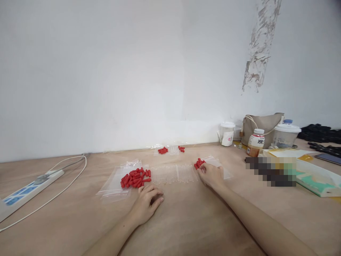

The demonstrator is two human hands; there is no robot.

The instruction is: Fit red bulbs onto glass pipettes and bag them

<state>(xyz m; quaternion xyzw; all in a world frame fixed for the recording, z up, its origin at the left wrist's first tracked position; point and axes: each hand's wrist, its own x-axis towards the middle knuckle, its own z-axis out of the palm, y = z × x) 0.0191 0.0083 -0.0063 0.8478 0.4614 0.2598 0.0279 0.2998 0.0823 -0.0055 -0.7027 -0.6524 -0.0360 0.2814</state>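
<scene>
My right hand point(212, 174) reaches to the small pile of red bulb-shaped pieces point(199, 163) on the right. Its fingertips are pinched together at the pile's near edge, and what is between them is hidden. My left hand point(149, 203) rests on the table with fingers loosely curled, thumb apart, and nothing in it. Just beyond it, a bigger heap of red bulb-shaped pieces point(135, 177) lies on clear plastic bags point(112, 183). Thin clear tubes point(173, 174) lie side by side in a row between the two piles.
Near the wall lies a clear bag point(173, 150) with more red pieces point(163, 150). A power strip point(29, 192) with a white cable is at left. At right stand a lidded cup point(227, 134), a labelled bottle point(255, 143), a grey bag point(262, 124) and a large lidded tub point(286, 136).
</scene>
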